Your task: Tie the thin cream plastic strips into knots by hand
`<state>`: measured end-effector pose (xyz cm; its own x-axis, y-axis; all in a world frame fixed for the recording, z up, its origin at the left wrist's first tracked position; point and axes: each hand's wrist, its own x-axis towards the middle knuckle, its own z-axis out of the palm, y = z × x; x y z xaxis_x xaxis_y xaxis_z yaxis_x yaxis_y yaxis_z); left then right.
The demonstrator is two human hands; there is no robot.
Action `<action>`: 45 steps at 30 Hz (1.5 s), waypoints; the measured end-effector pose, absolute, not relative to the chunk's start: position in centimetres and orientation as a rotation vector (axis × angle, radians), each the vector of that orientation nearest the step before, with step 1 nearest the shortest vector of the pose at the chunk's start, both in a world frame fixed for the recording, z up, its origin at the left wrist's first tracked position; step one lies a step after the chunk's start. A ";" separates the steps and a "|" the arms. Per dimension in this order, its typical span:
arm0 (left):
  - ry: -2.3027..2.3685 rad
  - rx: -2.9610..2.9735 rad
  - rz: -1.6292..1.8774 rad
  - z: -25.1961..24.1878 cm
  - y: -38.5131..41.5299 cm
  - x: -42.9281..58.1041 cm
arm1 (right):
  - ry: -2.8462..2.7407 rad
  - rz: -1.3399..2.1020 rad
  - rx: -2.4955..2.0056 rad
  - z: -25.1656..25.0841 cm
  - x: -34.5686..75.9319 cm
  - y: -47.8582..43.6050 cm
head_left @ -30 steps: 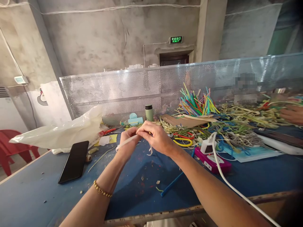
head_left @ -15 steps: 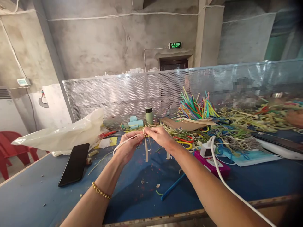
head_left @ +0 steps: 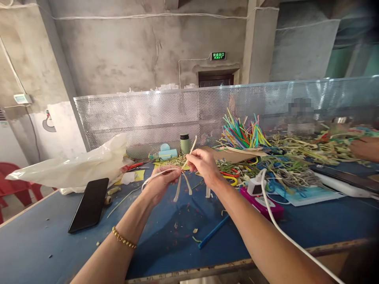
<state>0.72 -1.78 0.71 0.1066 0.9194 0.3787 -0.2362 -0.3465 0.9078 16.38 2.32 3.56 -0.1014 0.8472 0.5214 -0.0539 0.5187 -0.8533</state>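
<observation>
My left hand (head_left: 161, 182) pinches a bundle of pale flat strips (head_left: 178, 187) where they meet, above the blue tabletop (head_left: 166, 240). One strip loops back over that hand to the left, and two short ends hang down below the fingertips. My right hand (head_left: 204, 165) is closed on another pale strip end (head_left: 192, 146), which points up past its fingers. The two hands are close together, with the crossing of the strips between them. Exactly how the strips are joined is too small to tell.
A black phone (head_left: 89, 205) and a white plastic bag (head_left: 71, 167) lie left. Beyond the hands stand a green bottle (head_left: 184, 144) and colourful pipe cleaners (head_left: 242, 130). Right are a purple box (head_left: 263, 203) with a white cable (head_left: 274, 221), tangled strips (head_left: 308, 150) and a co-worker's hand (head_left: 365, 148).
My right hand has drawn slightly away from my left, and a strip end now sticks up from its fingers. Two hanging ends now spread apart. The view has shifted slightly.
</observation>
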 end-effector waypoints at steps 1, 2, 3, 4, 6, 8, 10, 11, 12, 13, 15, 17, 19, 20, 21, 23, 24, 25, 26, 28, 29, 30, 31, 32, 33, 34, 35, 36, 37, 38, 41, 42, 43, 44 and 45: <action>0.753 1.397 1.458 0.7 -1.7 0.7 | -1.467 0.928 -0.709 3.6 16.4 2.2; 0.766 1.418 1.462 0.7 -1.7 0.7 | -1.453 0.990 -0.681 3.7 16.4 2.0; 0.776 1.428 1.462 0.7 -1.7 0.7 | -1.445 1.060 -0.642 3.8 16.5 1.9; 0.780 1.427 1.463 0.7 -1.8 0.7 | -1.445 1.129 -0.597 3.9 16.6 1.8; 0.774 1.401 1.468 0.8 -1.9 0.7 | -1.477 1.237 -0.515 4.1 16.9 1.6; 0.741 1.363 1.473 1.0 -2.0 0.7 | -1.540 1.270 -0.478 4.2 17.2 1.5; 0.707 1.330 1.475 1.1 -2.0 0.7 | -1.611 1.227 -0.475 4.2 17.3 1.5; 0.697 1.319 1.477 1.2 -2.1 0.7 | -1.639 1.187 -0.483 4.1 17.3 1.5; 0.693 1.313 1.476 1.2 -2.1 0.7 | -1.660 1.142 -0.496 4.1 17.3 1.5; 0.699 1.314 1.475 1.2 -2.1 0.7 | -1.675 1.098 -0.512 4.0 17.3 1.6; 0.729 1.356 1.471 1.1 -2.0 0.7 | -1.693 1.025 -0.556 3.9 17.2 1.6; 0.763 1.437 1.458 0.9 -1.9 0.6 | -1.704 0.961 -0.598 3.9 17.2 1.7; 0.780 1.513 1.433 0.8 -1.8 0.5 | -1.709 0.915 -0.638 3.9 17.1 1.8; 0.785 1.534 1.419 0.7 -1.8 0.5 | -1.711 0.902 -0.656 3.9 17.1 1.9; 0.793 1.540 1.409 0.6 -1.7 0.5 | -1.711 0.898 -0.667 3.9 17.1 1.9; 0.813 1.528 1.397 0.5 -1.8 0.6 | -1.699 0.913 -0.677 3.9 17.0 2.0; 0.821 1.516 1.395 0.5 -1.8 0.7 | -1.685 0.922 -0.677 3.9 17.0 2.1; 0.825 1.502 1.392 0.6 -1.9 0.8 | -1.668 0.930 -0.677 3.8 16.9 2.1; 0.822 1.486 1.390 0.6 -1.9 0.8 | -1.653 0.937 -0.678 3.8 16.9 2.1; 0.805 1.451 1.388 0.7 -2.0 0.9 | -1.633 0.943 -0.681 3.8 16.9 2.1; 0.795 1.440 1.388 0.7 -2.0 0.9 | -1.633 0.944 -0.680 3.8 17.0 2.1; 0.785 1.439 1.387 0.7 -2.0 0.9 | -1.644 0.947 -0.677 3.8 17.0 2.1; 0.775 1.446 1.386 0.7 -2.0 0.9 | -1.663 0.956 -0.673 3.7 17.0 2.1; 0.767 1.458 1.387 0.7 -2.0 0.8 | -1.685 0.967 -0.671 3.7 17.0 2.0; 0.761 1.468 1.392 0.7 -2.0 0.8 | -1.707 0.981 -0.671 3.7 17.1 2.0; 0.757 1.473 1.400 0.7 -2.0 0.8 | -1.724 0.994 -0.673 3.7 17.1 1.9; 0.755 1.471 1.409 0.8 -2.0 0.8 | -1.733 1.002 -0.676 3.7 17.1 1.9; 0.752 1.465 1.419 0.8 -2.0 0.8 | -1.738 1.006 -0.683 3.7 17.0 1.9; 0.750 1.462 1.428 0.8 -2.0 0.9 | -1.740 1.007 -0.692 3.6 17.0 1.9; 0.750 1.466 1.435 0.8 -2.1 0.9 | -1.744 1.006 -0.705 3.6 17.0 2.0; 0.763 1.506 1.449 0.9 -2.2 1.0 | -1.775 0.996 -0.751 3.3 17.0 2.3; 0.769 1.523 1.455 0.8 -2.2 1.0 | -1.792 0.989 -0.761 3.1 16.9 2.4; 0.774 1.540 1.461 0.8 -2.1 1.0 | -1.814 0.981 -0.768 3.0 16.9 2.5; 0.776 1.557 1.468 0.7 -2.1 1.0 | -1.837 0.973 -0.775 2.8 16.9 2.6; 0.776 1.574 1.472 0.7 -2.0 0.9 | -1.855 0.963 -0.783 2.7 16.8 2.7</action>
<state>0.94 -1.98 0.66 0.1246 0.8693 0.4783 -0.0971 -0.4691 0.8778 16.81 2.67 2.67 -0.4155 0.8111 0.4117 0.1300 0.5009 -0.8557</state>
